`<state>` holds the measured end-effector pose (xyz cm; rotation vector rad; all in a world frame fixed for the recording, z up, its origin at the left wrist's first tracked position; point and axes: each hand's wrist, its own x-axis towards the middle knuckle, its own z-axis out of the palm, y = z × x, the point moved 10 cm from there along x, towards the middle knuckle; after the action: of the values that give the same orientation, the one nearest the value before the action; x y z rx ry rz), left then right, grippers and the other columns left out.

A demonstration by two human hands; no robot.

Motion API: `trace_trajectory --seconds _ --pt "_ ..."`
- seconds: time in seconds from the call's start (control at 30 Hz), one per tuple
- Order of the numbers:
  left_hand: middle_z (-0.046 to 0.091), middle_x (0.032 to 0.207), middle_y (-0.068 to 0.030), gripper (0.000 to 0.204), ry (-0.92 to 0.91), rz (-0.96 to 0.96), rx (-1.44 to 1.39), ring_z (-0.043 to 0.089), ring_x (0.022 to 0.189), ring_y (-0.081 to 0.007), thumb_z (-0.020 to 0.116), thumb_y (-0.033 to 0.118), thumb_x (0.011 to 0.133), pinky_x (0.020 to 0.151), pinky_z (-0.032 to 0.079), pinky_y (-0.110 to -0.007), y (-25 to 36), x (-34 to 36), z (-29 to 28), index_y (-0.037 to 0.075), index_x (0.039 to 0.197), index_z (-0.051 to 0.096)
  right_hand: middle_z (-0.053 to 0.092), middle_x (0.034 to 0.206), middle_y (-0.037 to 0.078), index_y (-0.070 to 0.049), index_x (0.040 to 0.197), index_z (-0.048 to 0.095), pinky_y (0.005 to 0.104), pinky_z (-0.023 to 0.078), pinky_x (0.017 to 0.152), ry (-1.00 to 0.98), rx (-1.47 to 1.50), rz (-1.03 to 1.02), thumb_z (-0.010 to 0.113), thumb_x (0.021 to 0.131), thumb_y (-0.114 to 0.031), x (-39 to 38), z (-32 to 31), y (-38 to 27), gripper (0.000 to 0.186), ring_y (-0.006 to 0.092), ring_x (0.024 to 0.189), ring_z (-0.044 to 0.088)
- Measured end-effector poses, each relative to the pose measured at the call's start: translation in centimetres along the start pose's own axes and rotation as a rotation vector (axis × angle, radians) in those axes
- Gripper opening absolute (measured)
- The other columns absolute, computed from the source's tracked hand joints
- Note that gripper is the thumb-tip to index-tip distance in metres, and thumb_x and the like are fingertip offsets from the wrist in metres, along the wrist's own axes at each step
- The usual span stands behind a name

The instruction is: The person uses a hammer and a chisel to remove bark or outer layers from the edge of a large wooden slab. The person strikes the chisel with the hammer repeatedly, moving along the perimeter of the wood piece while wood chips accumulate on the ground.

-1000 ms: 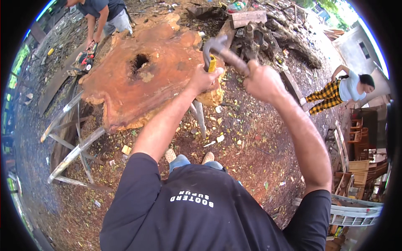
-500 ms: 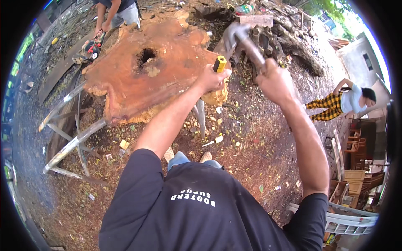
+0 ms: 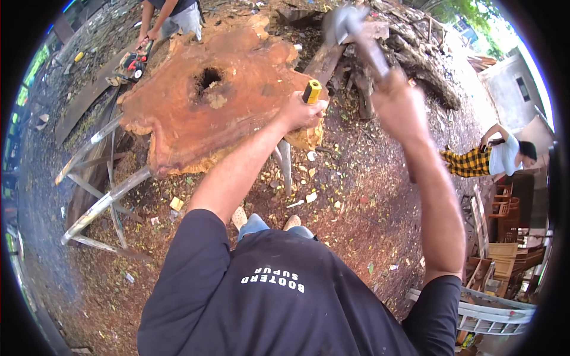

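Note:
A large reddish wood slab with an irregular edge and a dark hole rests on light pole supports. My left hand is closed round an upright yellow-and-black tool handle at the slab's right edge; the tool's working end is hidden. Up and to the right of it, my right hand grips a claw hammer, raised and blurred, its head apart from the handle in my left hand.
A person at upper left holds a red-and-black power tool. Another person stands at right near stacked wooden furniture and a ladder. Logs and roots lie behind the slab. Leaves and scraps litter the dirt ground.
My right hand has lifted the hammer up and rightward, away from the tool in my left hand. My left hand has shifted slightly right in view. The person at right appears lower in view.

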<state>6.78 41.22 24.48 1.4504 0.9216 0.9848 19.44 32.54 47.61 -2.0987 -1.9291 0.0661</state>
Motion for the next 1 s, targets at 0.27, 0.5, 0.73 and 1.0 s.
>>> trace_trajectory --seconds 0.27,0.5,0.73,1.0 --pt "0.073 0.077 -0.0076 0.029 0.079 0.02 0.213 0.07 0.075 -0.0159 0.073 0.036 0.083 0.072 0.055 -0.034 0.6 -0.4 -0.2 0.007 0.083 0.075 0.068 0.084 0.023 -0.001 0.107 0.051 0.0473 0.058 0.075 -0.326 -0.243 -0.085 0.055 0.088 -0.02 -2.0 10.7 2.4 0.027 0.0383 0.073 0.069" --pt "0.075 0.089 -0.0032 0.025 0.004 0.008 0.089 0.068 0.084 -0.0108 0.076 0.029 0.084 0.077 0.054 -0.031 -0.9 -0.2 -0.6 0.006 0.095 0.076 0.066 0.076 0.014 -0.004 0.098 0.053 0.0374 0.058 0.061 0.029 0.184 0.041 0.058 0.087 -0.015 -0.7 -0.9 -0.3 0.017 0.0219 0.062 0.065" --pt "0.074 0.094 -0.0021 0.026 0.022 0.027 0.207 0.068 0.089 -0.0124 0.076 0.027 0.084 0.082 0.053 -0.031 0.2 -0.5 -0.1 0.007 0.1 0.074 0.069 0.079 0.023 0.0 0.101 0.052 0.0473 0.059 0.069 -0.198 -0.177 -0.067 0.058 0.085 -0.018 -2.1 10.3 2.5 0.025 0.0368 0.073 0.071" --pt "0.074 0.103 -0.004 0.019 -0.008 0.036 0.172 0.067 0.097 -0.0141 0.075 0.021 0.083 0.093 0.05 -0.031 -1.1 -0.5 -0.9 0.008 0.098 0.075 0.066 0.075 0.026 -0.001 0.096 0.05 0.0492 0.057 0.074 0.084 0.28 -0.033 0.057 0.085 -0.016 -1.6 0.7 -1.8 0.02 0.0407 0.076 0.069"
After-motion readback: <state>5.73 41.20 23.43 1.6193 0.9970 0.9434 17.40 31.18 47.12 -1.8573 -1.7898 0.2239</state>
